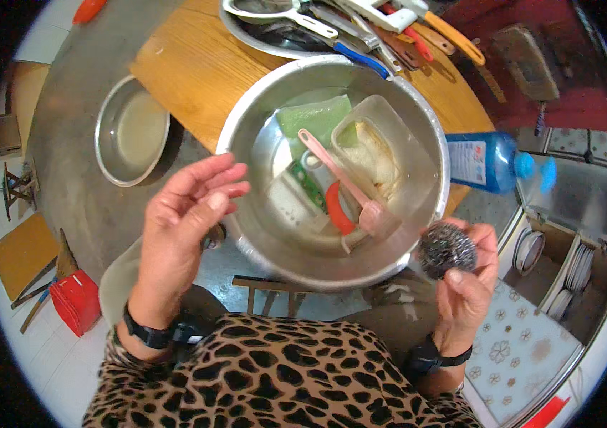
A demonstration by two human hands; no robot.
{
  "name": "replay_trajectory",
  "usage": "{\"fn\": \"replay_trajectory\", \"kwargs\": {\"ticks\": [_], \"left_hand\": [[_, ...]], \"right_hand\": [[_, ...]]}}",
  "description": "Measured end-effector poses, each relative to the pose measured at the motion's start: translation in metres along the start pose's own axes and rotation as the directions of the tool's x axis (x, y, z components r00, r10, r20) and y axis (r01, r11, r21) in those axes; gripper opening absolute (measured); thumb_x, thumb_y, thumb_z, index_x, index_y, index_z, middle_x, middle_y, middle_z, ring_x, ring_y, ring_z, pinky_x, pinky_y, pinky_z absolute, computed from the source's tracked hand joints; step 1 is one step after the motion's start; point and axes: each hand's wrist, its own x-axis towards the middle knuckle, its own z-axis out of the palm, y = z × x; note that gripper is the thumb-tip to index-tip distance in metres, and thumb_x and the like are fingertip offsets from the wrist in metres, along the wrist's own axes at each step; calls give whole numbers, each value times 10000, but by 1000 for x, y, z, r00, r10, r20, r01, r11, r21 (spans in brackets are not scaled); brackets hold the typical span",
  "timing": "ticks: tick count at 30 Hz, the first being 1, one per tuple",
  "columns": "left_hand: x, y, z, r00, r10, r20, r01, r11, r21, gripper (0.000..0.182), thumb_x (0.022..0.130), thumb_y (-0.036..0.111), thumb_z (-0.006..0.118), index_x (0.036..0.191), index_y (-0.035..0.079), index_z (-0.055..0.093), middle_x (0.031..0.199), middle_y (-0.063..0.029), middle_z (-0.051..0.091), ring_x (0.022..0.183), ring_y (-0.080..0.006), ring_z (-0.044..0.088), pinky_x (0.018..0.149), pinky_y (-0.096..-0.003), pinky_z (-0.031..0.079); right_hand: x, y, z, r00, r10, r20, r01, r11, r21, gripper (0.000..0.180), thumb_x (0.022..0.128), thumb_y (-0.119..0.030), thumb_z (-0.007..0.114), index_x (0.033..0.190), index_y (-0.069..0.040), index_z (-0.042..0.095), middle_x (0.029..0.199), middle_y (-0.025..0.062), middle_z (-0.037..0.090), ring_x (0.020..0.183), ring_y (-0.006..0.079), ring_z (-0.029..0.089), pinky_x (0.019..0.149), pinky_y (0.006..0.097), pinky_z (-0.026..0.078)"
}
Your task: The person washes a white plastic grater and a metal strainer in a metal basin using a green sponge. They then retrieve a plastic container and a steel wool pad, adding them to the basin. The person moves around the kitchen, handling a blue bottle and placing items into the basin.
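Note:
My right hand (466,299) grips a steel wool scourer (447,250) just outside the right rim of a large metal basin (260,257). My left hand (188,200) is raised by the basin's left rim, fingers apart and nothing in them. Shallow water lies in the basin. A pink plastic spoon (335,168) rests across a clear plastic container (373,144). Beside them are a green scouring cloth (317,117), a tool with a green handle (308,184) and a red curved piece (339,208), partly covered by the spoon.
A metal bowl (234,32) piled with utensils stands behind the basin on the wooden table (186,69). A blue detergent bottle (477,160) lies right of the basin. Another bowl (132,131) with cloudy liquid sits lower left. Dishes (576,273) stand in an open cabinet at right.

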Motion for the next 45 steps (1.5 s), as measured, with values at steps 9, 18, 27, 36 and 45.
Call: {"fn": "replay_trajectory", "kwargs": {"ticks": [9,18,27,36,45], "left_hand": [[-48,-42,-25,990,102,93,-119,974,195,447,878,142,608,1286,13,481,1175,-68,596,984,-128,576,818,-261,453],[-10,-57,-10,829,294,476,-531,142,836,284,723,130,659,982,16,648,942,-187,632,885,-329,630,781,-413,515],[86,-106,26,976,27,216,-215,276,937,454,718,283,684,1051,-20,627,1065,-238,630,985,-380,608,855,-422,493],[90,-105,68,922,-371,109,262,806,530,155,724,65,735,765,-37,626,655,-120,575,563,-228,577,441,-387,421],[24,-125,50,949,-185,256,-81,640,764,167,752,99,653,769,-63,618,599,-102,600,487,-185,576,432,-349,468]], "right_hand": [[-17,14,-28,959,-282,9,272,917,-290,355,756,-40,709,1034,-37,487,907,47,607,793,125,582,717,270,491],[-30,57,-19,952,-179,248,303,439,-846,398,633,-75,765,922,-39,494,791,104,585,733,220,584,676,349,470],[-16,90,5,921,60,386,379,96,-920,398,688,-212,756,950,-54,501,880,186,628,897,376,614,739,450,464],[9,119,7,924,145,353,337,125,-933,406,715,-202,744,991,-30,501,974,215,624,966,388,591,803,469,461],[19,144,-11,965,97,245,170,480,-861,406,665,-142,791,951,-17,531,878,150,626,852,277,617,751,378,468]]}}
